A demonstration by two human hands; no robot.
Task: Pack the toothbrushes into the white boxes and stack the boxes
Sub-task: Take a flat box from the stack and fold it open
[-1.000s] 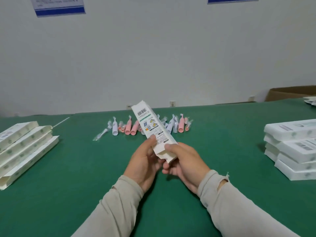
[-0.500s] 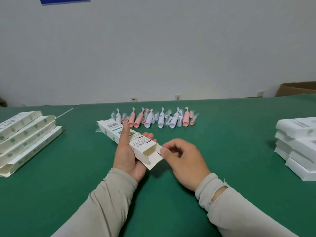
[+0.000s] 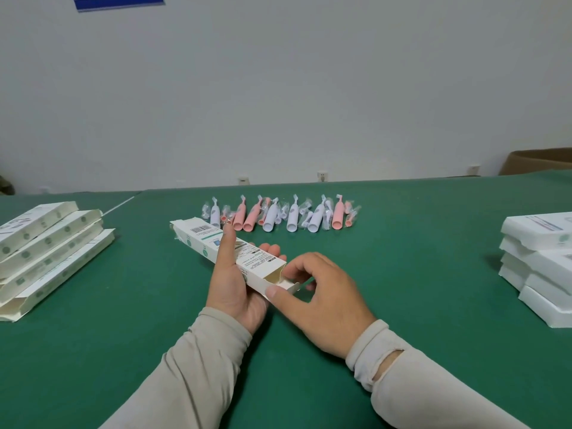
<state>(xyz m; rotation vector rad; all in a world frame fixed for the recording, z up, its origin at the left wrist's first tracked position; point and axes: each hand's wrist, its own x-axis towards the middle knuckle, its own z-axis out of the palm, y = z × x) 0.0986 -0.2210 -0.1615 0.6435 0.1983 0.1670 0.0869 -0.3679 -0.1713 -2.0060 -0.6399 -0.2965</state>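
Above the green table [image 3: 402, 243], near its front middle, the white box [image 3: 223, 252] lies slanted in the left hand [image 3: 230, 283], which grips it with the index finger stretched along the top. The right hand [image 3: 322, 292] pinches the flap at its open end. Behind lies a row of toothbrushes [image 3: 278, 213], with flat boxes [image 3: 46, 246] at left and stacked boxes [image 3: 538, 267] at right.

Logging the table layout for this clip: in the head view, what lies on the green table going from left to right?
Fanned pile of long open-ended white cardboard boxes → white printed box held in the left hand → right hand at its open end → stack of closed white boxes. The row of pink and white toothbrushes lies behind the centre.
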